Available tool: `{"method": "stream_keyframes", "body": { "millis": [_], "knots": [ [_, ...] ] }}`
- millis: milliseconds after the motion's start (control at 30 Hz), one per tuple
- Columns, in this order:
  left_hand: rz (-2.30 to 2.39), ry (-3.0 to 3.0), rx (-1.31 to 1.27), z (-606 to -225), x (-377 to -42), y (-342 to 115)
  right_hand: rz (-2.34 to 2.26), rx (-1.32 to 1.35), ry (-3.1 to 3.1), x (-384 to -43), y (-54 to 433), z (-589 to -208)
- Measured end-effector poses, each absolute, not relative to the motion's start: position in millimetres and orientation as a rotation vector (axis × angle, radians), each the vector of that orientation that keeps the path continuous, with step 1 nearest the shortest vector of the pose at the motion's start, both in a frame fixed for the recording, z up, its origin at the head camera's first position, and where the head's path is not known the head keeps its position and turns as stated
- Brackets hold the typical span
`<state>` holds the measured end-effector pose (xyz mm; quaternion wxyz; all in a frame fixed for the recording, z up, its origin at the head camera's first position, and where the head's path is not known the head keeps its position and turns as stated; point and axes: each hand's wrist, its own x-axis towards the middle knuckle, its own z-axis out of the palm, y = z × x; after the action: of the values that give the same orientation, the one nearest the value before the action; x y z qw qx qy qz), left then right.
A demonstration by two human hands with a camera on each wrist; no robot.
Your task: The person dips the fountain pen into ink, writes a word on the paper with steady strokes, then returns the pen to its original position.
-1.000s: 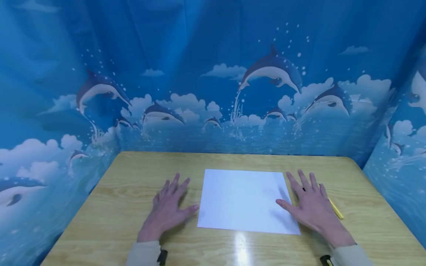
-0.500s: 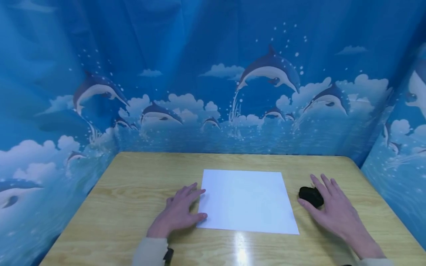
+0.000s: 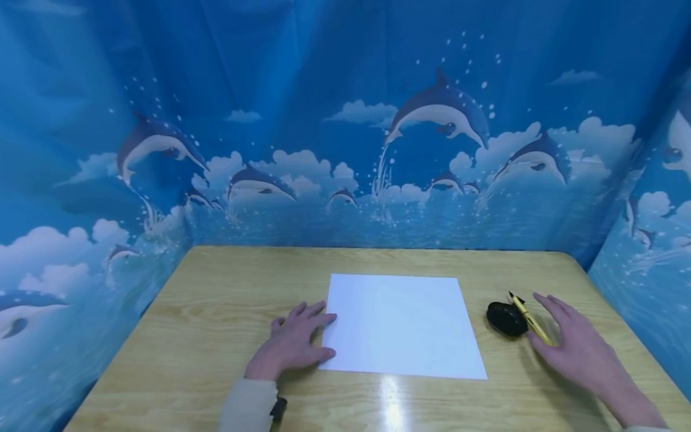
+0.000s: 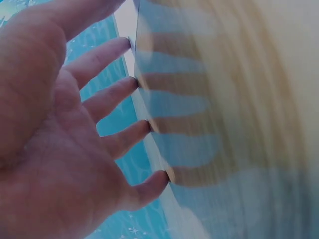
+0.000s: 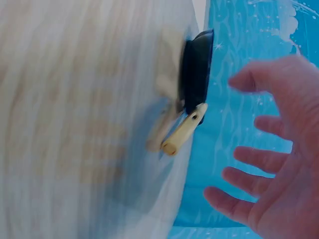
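Note:
A white sheet of paper (image 3: 399, 327) lies flat on the wooden table. My left hand (image 3: 294, 342) spreads its fingers at the sheet's left edge, thumb and index overlapping the paper. In the left wrist view, the fingertips (image 4: 130, 44) press against the surface. To the right of the sheet sits a glossy black oval object (image 3: 506, 318). Beside it lies a slim yellow stick (image 3: 531, 320) with a dark pointed tip, much like a brush. Over the stick's near end hovers my right hand (image 3: 580, 351), thumb and fingers apart and holding nothing. The right wrist view shows a gap between these fingers and the stick.
The wooden table (image 3: 227, 282) has rounded far corners. A blue curtain (image 3: 345, 120) printed with dolphins and clouds hangs behind it and along both sides. A bright light reflection falls on the table in front of the paper.
My left hand has moved right, onto the paper's left edge. The right hand has left the paper's right side and moved right past the black object, uncovering it and the yellow stick.

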<state>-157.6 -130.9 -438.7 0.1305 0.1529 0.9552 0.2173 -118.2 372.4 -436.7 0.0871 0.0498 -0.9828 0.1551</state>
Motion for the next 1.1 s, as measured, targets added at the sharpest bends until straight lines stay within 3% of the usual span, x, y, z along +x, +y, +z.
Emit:
{"method": "stream_keyframes", "body": {
  "millis": [367, 1100],
  "knots": [
    [0.666, 2.744, 0.444, -435, -160, -128, 0.529, 0.175, -2.874, -122, 395, -452],
    [0.681, 2.735, 0.436, -432, -159, -127, 0.515, 0.220, -2.862, -140, 396, -460]
  ]
}}
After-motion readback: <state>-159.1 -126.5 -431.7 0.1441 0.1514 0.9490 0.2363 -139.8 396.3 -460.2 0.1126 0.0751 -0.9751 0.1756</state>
